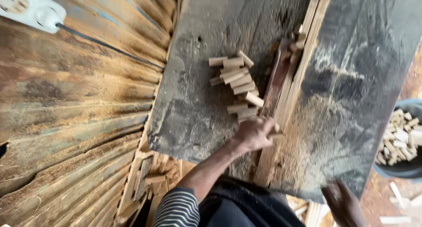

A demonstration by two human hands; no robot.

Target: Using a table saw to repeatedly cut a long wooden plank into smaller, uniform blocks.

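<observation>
My left hand (254, 133) reaches over a dark, sawdust-covered work table (198, 99), its fingers closed around a small pale wood block (276, 130) beside a long wooden rail (288, 84). Just beyond the hand lies a loose pile of several short wood blocks (237, 84). The striped sleeve of that arm shows at the bottom. My right hand (343, 204) is blurred at the table's near right edge; nothing is visible in it, and I cannot make out its fingers.
A dark bucket (411, 107) with several cut blocks stands at the right. A rusty corrugated metal sheet (74, 112) fills the left, with a white power strip (30, 7) and cable on it. Wood offcuts (151, 174) lie below the table.
</observation>
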